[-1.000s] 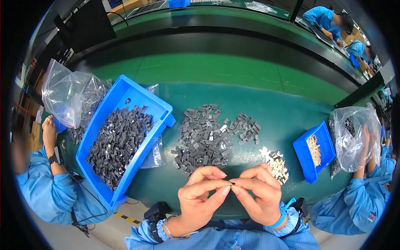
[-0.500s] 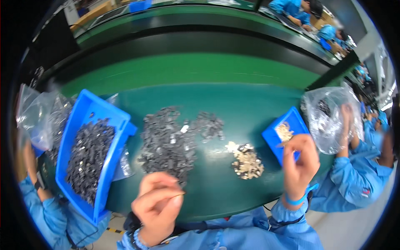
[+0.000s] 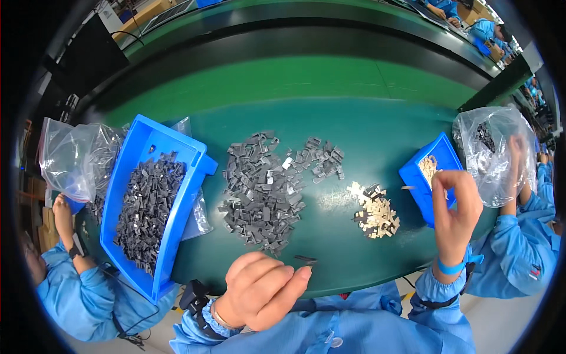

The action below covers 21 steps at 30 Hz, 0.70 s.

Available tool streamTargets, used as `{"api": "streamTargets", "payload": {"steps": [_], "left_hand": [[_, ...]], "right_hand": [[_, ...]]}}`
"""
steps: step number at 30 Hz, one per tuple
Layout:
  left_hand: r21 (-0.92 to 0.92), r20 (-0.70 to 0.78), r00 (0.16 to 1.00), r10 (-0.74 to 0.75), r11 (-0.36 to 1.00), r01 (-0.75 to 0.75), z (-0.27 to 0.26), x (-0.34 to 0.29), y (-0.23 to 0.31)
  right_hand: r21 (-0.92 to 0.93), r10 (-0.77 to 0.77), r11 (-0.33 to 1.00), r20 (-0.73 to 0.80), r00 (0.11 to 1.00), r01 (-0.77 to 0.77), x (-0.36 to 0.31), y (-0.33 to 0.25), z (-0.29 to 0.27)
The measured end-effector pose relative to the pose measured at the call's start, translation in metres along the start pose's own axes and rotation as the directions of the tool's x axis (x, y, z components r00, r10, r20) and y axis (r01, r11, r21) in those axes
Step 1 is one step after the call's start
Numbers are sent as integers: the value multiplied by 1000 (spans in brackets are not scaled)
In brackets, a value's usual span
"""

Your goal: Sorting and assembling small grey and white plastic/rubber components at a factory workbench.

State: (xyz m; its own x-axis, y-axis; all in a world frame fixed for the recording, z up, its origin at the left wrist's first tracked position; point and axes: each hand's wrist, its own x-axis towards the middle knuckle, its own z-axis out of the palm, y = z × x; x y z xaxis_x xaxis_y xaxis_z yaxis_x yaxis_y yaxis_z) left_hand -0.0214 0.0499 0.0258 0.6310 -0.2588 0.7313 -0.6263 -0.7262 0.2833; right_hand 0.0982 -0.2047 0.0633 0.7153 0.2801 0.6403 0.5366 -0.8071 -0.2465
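My left hand (image 3: 265,289) is at the near edge of the table, thumb and fingers pinched together. A small dark grey plastic piece (image 3: 306,259) shows at its fingertips. Over the small blue bin (image 3: 417,199) on the right is my right hand (image 3: 457,215), its fingers closed in a pinch; whatever they hold is hidden. A thin brownish sliver (image 3: 408,187) shows by the bin's left rim, and I cannot tell if it joins the fingers. Beige pieces (image 3: 428,166) lie in that bin. Between the hands sit a heap of dark grey pieces (image 3: 262,197) and a smaller beige pile (image 3: 377,215).
A large blue bin (image 3: 203,152) full of dark grey pieces stands tilted on the left. Clear plastic bags (image 3: 68,159) lie beyond it, and another bag (image 3: 492,159) is at the right. Co-workers' arms (image 3: 516,165) reach in from both sides. A green conveyor (image 3: 265,85) runs behind.
The whole view has shifted, with the table's things now farther right. My left hand has turned, and the dark piece now shows at its fingertips. My right hand stays pinched by the small bin.
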Motion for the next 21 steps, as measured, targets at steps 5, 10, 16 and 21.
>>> {"api": "streamTargets", "payload": {"steps": [5, 10, 16, 21], "left_hand": [[104, 32, 998, -53, 993, 49, -13, -2, 6], [75, 23, 998, -51, 996, 49, -3, -5, 0], [66, 62, 998, 9, 998, -13, -3, -5, 1], [20, 97, 989, 109, 994, -112, 7, -2, 1]], "right_hand": [[-86, 139, 986, -73, 988, -145, 3, 51, 3], [-57, 139, 989, 3, 990, -139, -9, 36, -15], [643, -119, 742, 405, 907, -190, -24, -29, 13], [737, -54, 248, 659, 750, -629, -44, -55, 34]]}}
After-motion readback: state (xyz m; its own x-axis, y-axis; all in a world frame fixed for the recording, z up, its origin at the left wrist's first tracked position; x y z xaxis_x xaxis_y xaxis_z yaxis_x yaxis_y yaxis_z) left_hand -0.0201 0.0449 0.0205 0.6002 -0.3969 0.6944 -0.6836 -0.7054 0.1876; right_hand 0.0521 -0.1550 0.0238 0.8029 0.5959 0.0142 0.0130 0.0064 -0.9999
